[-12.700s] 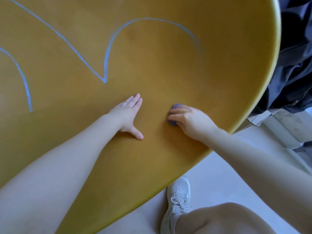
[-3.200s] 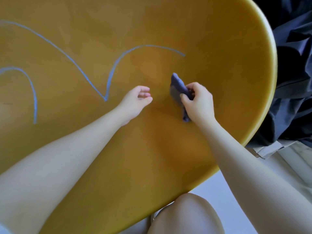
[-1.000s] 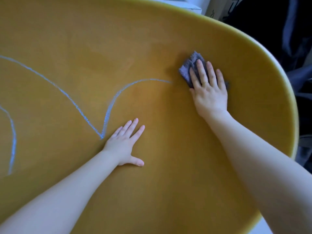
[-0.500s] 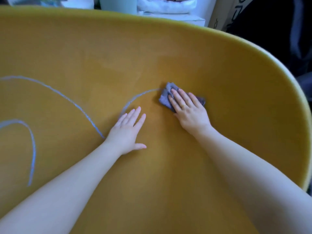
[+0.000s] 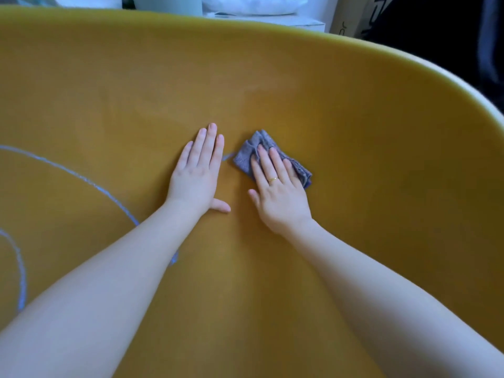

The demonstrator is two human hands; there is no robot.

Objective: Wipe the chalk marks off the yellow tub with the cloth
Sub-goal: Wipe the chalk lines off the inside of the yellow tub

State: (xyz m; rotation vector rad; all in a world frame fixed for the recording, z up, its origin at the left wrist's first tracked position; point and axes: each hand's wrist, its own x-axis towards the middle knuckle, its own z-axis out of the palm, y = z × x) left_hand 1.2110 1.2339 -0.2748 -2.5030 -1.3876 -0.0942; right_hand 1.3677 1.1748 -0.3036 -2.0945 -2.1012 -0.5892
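Observation:
The yellow tub (image 5: 368, 126) fills almost the whole view. Pale blue chalk lines (image 5: 90, 184) curve across its left part, and a short stub of line shows between my hands. My right hand (image 5: 278, 192) lies flat with its fingers pressing a crumpled grey-blue cloth (image 5: 252, 151) against the tub surface. My left hand (image 5: 197, 175) rests flat and spread on the tub just left of the cloth, holding nothing. My left forearm hides part of the chalk line.
Beyond the tub's far rim stand white bags (image 5: 253, 5), a pale container (image 5: 167, 4) and a cardboard box (image 5: 351, 20). Dark fabric (image 5: 450, 36) hangs at the upper right.
My right hand has slid the cloth leftward and down along the chalk arc, which is now shorter. My left hand has shifted up beside the cloth. The view has tilted upward.

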